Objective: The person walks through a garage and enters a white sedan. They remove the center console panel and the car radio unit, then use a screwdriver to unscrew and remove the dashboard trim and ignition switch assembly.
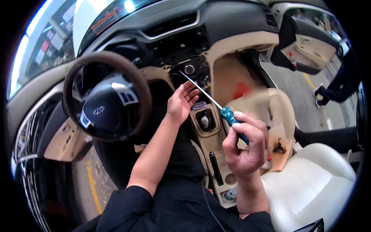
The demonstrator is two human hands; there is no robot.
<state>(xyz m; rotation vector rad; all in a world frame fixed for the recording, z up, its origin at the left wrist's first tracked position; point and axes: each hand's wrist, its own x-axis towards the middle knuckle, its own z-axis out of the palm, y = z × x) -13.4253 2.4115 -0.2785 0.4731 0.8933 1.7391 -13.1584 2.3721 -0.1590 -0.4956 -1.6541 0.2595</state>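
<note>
The right hand is closed around the green handle of a screwdriver. The thumb and fingers curl tight on it. The screwdriver is above the middle of the car, and its long thin rod points up and left to the dash. The tip is near a round knob, but I cannot tell if it touches anything.

The left hand is open. Its fingers are a bit bent and spread, and I see nothing in it. It is near the dash, and the rod runs close by its fingers.

The wheel is on the left. Below the left hand is the gear stick. The black brake handle is farther down, near a bottle. A tan board with dark bits lies on the white seat. Outside, on the right, is a person in dark clothes.
</note>
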